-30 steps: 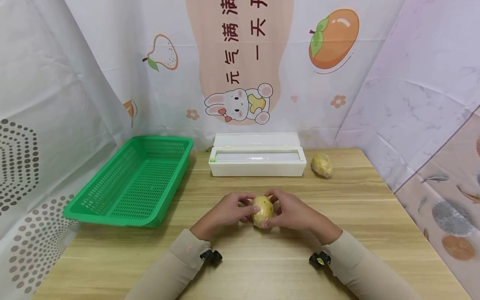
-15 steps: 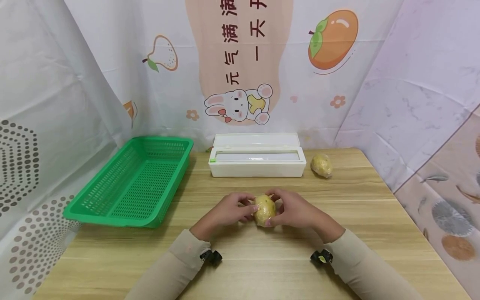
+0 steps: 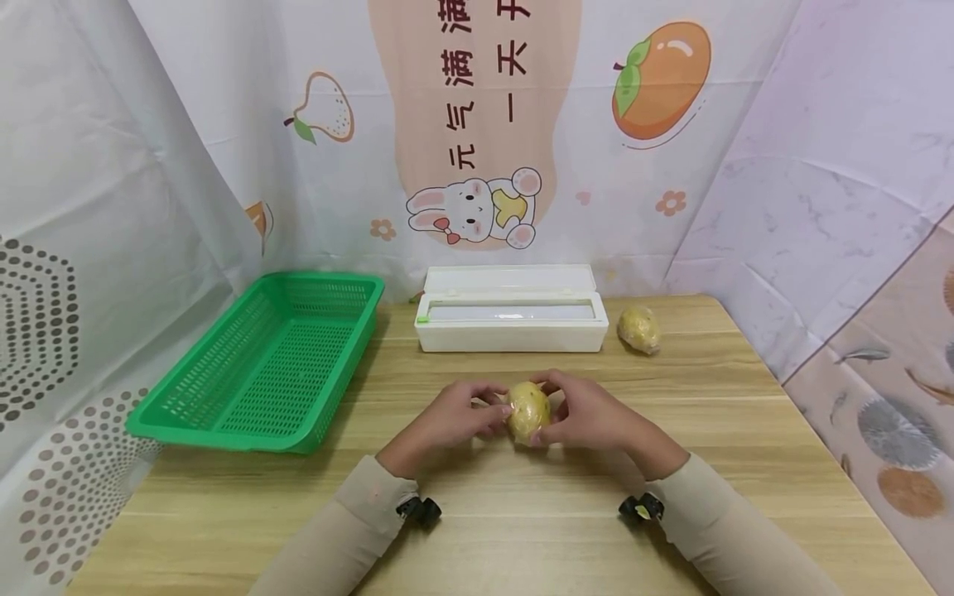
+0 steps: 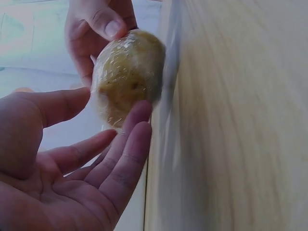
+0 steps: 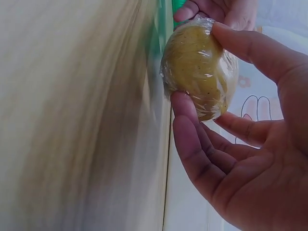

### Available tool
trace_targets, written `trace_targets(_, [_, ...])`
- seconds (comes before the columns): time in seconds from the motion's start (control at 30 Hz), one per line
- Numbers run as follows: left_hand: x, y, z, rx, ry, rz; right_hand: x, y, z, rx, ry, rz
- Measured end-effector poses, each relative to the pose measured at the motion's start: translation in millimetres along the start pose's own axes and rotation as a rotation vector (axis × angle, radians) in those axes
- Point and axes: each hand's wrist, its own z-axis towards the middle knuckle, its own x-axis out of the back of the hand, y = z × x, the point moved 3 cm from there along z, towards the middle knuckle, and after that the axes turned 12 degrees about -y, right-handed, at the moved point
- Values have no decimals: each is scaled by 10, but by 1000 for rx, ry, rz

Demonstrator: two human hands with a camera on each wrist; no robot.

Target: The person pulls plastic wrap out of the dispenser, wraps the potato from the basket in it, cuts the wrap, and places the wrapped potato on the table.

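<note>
A potato in clear cling film (image 3: 528,413) is held between both hands, low over the middle of the table. My left hand (image 3: 460,419) has its thumb and fingertips at the potato's left end, where the film bunches. From the other side my right hand (image 3: 592,419) grips it, thumb nearest me and fingers around the far side. Glossy film creases cover the potato (image 4: 129,77) in the left wrist view. The right wrist view shows a ruffled edge of film on the potato (image 5: 195,67) beside the left hand's fingers.
Behind the hands stands a white cling film box (image 3: 512,338), its lid up. A second wrapped potato (image 3: 639,329) lies to the right of it. On the left is a green plastic basket (image 3: 313,430). Printed cloth (image 3: 581,232) hangs behind the wooden table (image 3: 522,538).
The potato has shifted slightly right and away from me, turning a little. My right hand has moved slightly right with it, while my left hand stays nearly in place.
</note>
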Motion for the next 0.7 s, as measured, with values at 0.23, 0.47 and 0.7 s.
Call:
trace_targets(0.23, [-60, 122, 157, -42, 75, 5, 149, -26, -85, 3, 74, -16])
trace_targets(0.47, [-203, 374, 451, -92, 126, 28, 450, 76, -268, 30, 162, -34])
trace_targets(0.7, [-398, 587, 781, -123, 153, 28, 792, 221, -499, 64, 245, -9])
